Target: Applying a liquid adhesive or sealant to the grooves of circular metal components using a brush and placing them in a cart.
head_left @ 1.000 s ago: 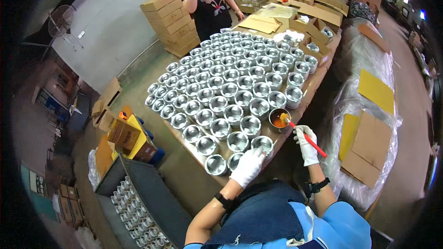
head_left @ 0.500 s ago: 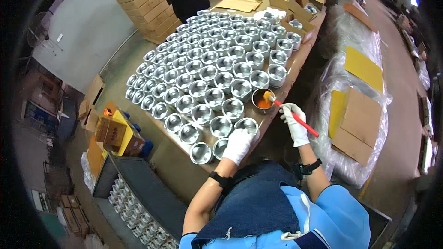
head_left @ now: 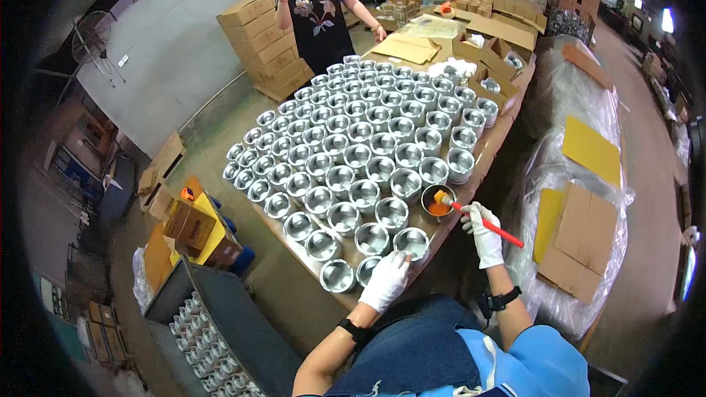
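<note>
Rows of silver metal pistons [head_left: 336,143], hollow side up, cover the table. My left hand [head_left: 385,281], in a white glove, is at the near edge with its curled fingers on the rim of a piston [head_left: 410,242]; part of another piston [head_left: 367,270] is hidden beside it. My right hand [head_left: 483,235], also gloved, is closed round the red handle of a brush [head_left: 503,234]. The brush's orange-yellow head rests in a small round metal bowl [head_left: 438,212] holding orange liquid, at the table's right edge beside the pistons.
Across the table [head_left: 482,170] stands a person [head_left: 318,15] in a black shirt, near stacked cartons [head_left: 265,44]. Open boxes [head_left: 491,87] sit at the far end. Plastic-wrapped goods [head_left: 548,158] topped with cardboard lie to the right. A grey bin [head_left: 228,309] of metal parts stands lower left.
The view has tilted up, so the table appears lower and more of the person opposite shows. My left hand stays at the near piston, and the brush head is still in the bowl.
</note>
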The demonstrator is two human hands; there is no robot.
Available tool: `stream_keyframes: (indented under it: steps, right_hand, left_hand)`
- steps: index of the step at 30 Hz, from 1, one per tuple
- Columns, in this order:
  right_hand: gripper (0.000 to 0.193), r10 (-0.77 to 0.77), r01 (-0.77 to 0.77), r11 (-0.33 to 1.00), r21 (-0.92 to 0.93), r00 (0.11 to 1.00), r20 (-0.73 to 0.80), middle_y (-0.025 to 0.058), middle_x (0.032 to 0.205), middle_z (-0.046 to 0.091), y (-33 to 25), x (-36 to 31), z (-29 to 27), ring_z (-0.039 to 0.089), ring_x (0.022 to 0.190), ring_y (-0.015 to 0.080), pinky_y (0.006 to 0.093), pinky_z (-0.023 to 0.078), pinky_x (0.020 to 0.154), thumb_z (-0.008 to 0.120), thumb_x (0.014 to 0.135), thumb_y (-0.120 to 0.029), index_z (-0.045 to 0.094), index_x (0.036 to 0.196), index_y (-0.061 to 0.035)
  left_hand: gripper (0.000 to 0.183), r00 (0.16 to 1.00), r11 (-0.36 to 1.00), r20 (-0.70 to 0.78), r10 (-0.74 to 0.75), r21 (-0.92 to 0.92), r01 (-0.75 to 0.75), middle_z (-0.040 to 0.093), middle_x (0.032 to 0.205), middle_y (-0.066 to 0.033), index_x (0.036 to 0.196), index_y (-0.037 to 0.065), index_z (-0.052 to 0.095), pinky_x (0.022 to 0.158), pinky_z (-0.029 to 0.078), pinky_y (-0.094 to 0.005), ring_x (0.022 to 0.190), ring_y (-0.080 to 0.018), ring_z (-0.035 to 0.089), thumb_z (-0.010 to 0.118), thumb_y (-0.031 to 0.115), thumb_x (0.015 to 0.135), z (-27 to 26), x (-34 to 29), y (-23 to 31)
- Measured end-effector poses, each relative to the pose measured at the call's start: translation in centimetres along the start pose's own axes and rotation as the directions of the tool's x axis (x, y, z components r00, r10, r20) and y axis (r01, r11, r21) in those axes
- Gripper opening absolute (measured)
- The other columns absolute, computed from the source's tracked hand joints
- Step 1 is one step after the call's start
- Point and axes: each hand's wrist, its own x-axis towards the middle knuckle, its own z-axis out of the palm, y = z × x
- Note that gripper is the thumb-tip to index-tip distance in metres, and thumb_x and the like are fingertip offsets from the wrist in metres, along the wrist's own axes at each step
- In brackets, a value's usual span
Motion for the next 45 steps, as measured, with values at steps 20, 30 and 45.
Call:
stream_keyframes:
  steps: [20, 30, 45]
  right_hand:
    - [0.037, 0.006, -0.002, 0.991, -0.13, 1.0, 0.027, 0.0004, 0.069, 0.063, -5.2, -0.8, 0.9, 0.054, 0.057, 0.0041, 0.0183, 0.041, 0.053, 0.056, 0.096, -0.039, 0.069, 0.091, -0.0044]
    - [0.031, -0.068, 0.169, 0.94, -0.296, 0.944, 0.324, 0.0016, 0.062, 0.063, -2.9, -0.8, 6.0, 0.055, 0.057, 0.0086, 0.0267, 0.043, 0.054, 0.064, 0.092, -0.029, 0.071, 0.078, -0.0018]
    - [0.043, -0.216, 0.71, 0.318, -0.628, 0.7, 0.681, 0.0128, 0.052, 0.059, -4.0, 0.7, 9.9, 0.061, 0.05, 0.0329, 0.0415, 0.05, 0.05, 0.061, 0.088, -0.039, 0.063, 0.057, -0.0098]
  left_hand:
    - [0.047, 0.99, 0.998, -0.13, -0.053, -0.052, 0.046, 0.056, 0.116, -0.0206, 0.114, -0.004, 0.057, 0.094, 0.047, -0.0442, 0.109, -0.0378, 0.055, 0.068, 0.008, 0.07, 0.2, -1.6, -0.1]
    - [0.045, 0.984, 0.989, -0.168, -0.055, -0.145, 0.03, 0.056, 0.112, -0.0173, 0.109, -0.006, 0.059, 0.089, 0.049, -0.0417, 0.104, -0.036, 0.055, 0.069, 0.005, 0.067, 0.4, -1.6, -0.3]
    - [0.043, 0.988, 0.995, -0.152, -0.042, -0.093, 0.028, 0.057, 0.11, -0.0148, 0.109, -0.004, 0.06, 0.085, 0.05, -0.0394, 0.097, -0.0315, 0.055, 0.066, 0.009, 0.068, 0.2, -1.4, -0.9]
